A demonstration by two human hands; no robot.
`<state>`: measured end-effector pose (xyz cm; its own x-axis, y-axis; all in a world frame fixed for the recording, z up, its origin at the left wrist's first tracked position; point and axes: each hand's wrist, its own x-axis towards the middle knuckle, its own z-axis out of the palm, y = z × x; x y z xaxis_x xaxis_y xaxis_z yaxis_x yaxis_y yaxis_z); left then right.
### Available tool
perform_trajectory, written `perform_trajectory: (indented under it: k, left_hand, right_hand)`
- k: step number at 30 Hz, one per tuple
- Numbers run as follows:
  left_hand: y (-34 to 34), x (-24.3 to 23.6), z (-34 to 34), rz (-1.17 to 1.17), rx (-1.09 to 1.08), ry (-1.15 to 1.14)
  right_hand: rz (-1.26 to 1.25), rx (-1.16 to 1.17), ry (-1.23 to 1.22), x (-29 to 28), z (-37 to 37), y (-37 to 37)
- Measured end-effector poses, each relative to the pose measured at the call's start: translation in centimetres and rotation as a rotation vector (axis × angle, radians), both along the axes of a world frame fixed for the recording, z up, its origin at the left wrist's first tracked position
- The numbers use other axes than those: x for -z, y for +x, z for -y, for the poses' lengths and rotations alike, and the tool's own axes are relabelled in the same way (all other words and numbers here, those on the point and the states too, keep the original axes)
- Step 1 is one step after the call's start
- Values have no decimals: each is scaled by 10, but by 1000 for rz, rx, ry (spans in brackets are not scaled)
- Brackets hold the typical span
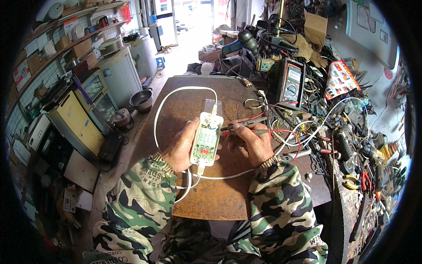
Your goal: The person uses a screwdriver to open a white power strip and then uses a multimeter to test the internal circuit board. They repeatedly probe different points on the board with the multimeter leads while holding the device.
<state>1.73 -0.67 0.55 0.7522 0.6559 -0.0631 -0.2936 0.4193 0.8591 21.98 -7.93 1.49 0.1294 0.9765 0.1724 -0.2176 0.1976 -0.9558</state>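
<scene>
My left hand (pixel 182 145) grips a white plastic case (pixel 205 152) along its left side, a little above the table. The case lies open toward me and shows a green circuit board (pixel 202 137) with a small red part near its lower end. White cords leave it at both ends. In my closed right hand (pixel 255 143) are test probes (pixel 235 131), dark with red parts, pointing left at the case's right edge. Whether their tips touch the board, I cannot tell. A red lead (pixel 292 134) runs from them to the right. The multimeter (pixel 291 82) stands upright at the back right.
The brown wooden table (pixel 228 200) lies under my hands. Tangled wires, pliers (pixel 365 180) and other tools crowd its right side. A white cord (pixel 176 90) loops around the left. Beyond the table's left edge are a dark pot (pixel 141 101) and yellow cabinet (pixel 77 123).
</scene>
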Motion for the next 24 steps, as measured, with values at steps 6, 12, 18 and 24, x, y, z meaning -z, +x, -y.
perform_trajectory:
  k: [6,12,18,24]
  left_hand:
    - [2,-1,1,-62,11,17]
    - [1,4,-1,-59,51,-38]
    - [-1,0,2,-112,21,-23]
    - [12,-2,2,-121,73,-25]
  right_hand:
    - [81,71,28,13,-6,11]
    - [3,97,-50,3,-2,13]
    - [81,26,-37,-4,2,4]
    - [116,-3,8,-2,8,15]
